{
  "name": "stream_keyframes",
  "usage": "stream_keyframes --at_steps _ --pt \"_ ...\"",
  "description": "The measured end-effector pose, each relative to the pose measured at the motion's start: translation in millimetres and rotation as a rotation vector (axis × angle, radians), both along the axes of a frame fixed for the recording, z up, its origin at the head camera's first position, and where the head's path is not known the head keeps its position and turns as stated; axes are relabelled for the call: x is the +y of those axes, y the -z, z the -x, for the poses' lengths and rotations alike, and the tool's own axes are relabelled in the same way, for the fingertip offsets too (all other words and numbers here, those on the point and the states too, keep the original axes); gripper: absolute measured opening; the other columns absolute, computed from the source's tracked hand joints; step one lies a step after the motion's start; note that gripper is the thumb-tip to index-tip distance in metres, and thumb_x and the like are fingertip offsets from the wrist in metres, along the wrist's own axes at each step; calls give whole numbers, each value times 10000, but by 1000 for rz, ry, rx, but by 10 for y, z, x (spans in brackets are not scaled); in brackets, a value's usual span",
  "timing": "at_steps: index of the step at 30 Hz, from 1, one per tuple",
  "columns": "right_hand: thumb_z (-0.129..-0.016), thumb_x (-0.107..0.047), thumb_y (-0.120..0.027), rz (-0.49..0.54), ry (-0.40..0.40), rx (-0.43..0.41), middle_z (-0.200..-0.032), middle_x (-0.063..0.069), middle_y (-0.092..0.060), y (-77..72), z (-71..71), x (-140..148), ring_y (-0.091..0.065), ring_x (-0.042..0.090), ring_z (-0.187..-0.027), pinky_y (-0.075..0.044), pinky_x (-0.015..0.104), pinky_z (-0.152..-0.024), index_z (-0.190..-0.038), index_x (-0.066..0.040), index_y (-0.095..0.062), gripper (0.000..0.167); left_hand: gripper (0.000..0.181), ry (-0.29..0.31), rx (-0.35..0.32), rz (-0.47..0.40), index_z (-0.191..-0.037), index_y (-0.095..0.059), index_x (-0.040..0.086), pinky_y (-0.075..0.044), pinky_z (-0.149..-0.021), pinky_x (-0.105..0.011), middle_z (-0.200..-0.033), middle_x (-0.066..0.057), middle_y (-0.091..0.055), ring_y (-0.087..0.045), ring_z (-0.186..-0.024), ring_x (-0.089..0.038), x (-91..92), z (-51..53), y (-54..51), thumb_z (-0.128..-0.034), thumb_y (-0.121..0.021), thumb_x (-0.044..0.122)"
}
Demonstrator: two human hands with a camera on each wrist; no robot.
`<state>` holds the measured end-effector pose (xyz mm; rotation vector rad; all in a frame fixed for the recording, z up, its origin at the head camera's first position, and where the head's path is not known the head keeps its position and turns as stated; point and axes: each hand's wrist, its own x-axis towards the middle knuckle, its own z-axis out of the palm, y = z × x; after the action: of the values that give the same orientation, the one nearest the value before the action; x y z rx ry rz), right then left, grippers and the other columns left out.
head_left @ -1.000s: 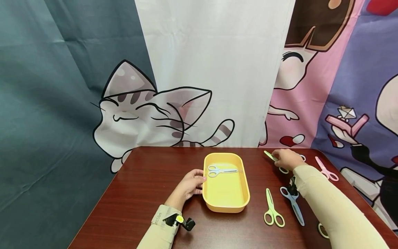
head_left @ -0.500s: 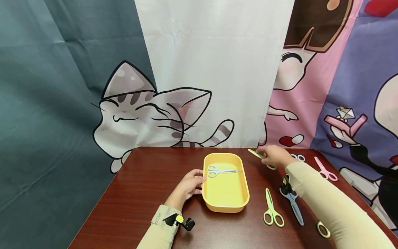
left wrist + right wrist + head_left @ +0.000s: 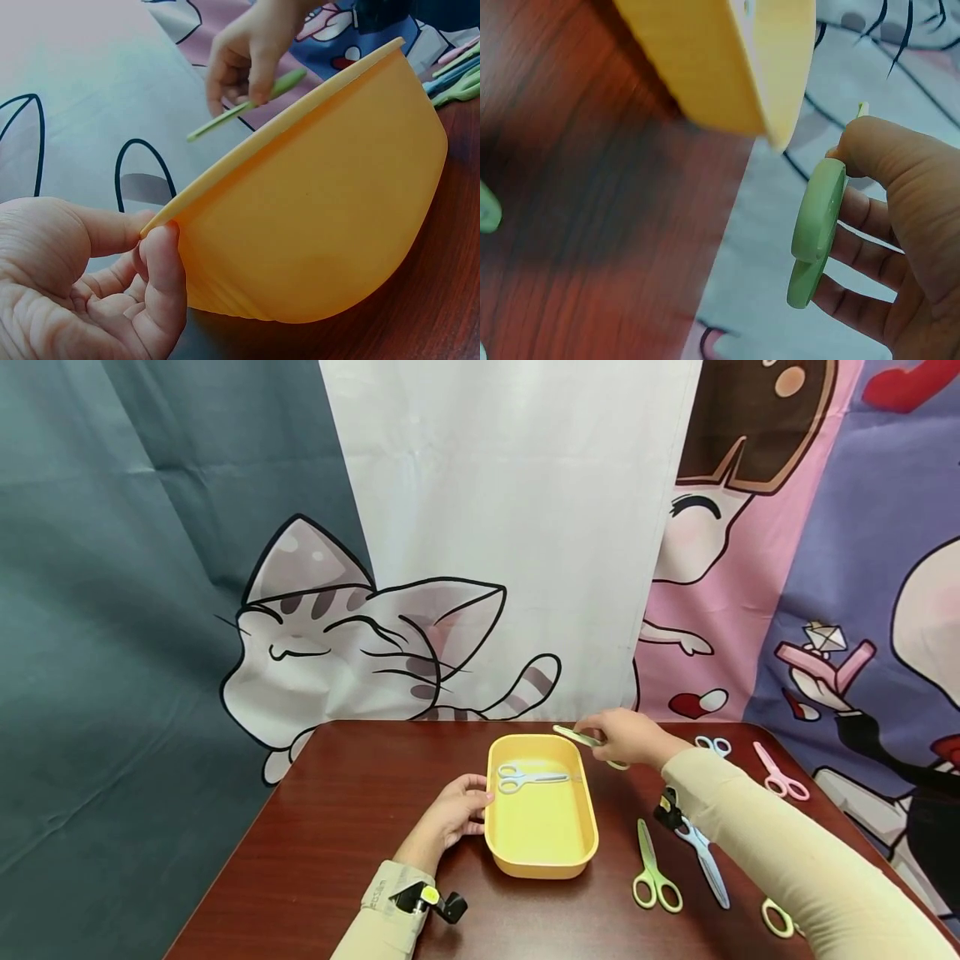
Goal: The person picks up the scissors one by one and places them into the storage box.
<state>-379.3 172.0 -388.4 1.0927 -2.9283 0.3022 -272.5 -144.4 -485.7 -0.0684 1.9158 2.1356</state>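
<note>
Green-handled scissors (image 3: 576, 736) are off the tabletop (image 3: 360, 827), held by the right hand (image 3: 626, 735) near the tray's far right corner; can't tell if the tip is over the rim. Right fingers clamped on them, thumb opposing, around the stretch between loops and blades. Probably picked for control: loops unthreaded, so letting go should be easy. Tip points away from the palm, which likely keeps the edge off the skin. Yellow tray (image 3: 542, 869) sits on the tabletop between the hands. Left hand (image 3: 459, 810) pinches its left rim, thumb against fingers; reads as bracing so the tray won't skid. Inside, toward the far end, light-blue scissors (image 3: 532, 778) lie crosswise, loops left. Right of the tray, loosely spread, likely for separate pickup: green scissors (image 3: 652, 872), blue scissors (image 3: 707, 867) partly under the right forearm, pale green loop (image 3: 777, 920) mostly hidden by the sleeve, blue loops (image 3: 712, 746) behind the arm, pink scissors (image 3: 780, 772) farthest right. Cartoon cat curtain (image 3: 337, 627) behind.
</note>
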Motion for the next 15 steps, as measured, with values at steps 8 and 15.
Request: stream_keyframes --at_steps 8,15 --pt "-832 -127 -744 -36 -123 16 -874 -110 -589 -28 -163 -304 -522 97 -764 -452 268 -624 -1216 -245 -706 404 384 -3 2 -8 -1352 -439 -32 -550 -509 -225 -1095 -193 -664 -623 -672 -123 5 -12 5 -1010 -585 62" --pt "-865 -137 -740 -37 -200 2 -846 -124 -554 12 -272 -504 -505 81 -725 -445 259 -612 -1230 -239 -702 380 390 -6 5 1 -1359 -440 -33 -547 -505 -225 -1111 -210 -661 -624 -675 -124 7 -6 5 -1010 -583 67"
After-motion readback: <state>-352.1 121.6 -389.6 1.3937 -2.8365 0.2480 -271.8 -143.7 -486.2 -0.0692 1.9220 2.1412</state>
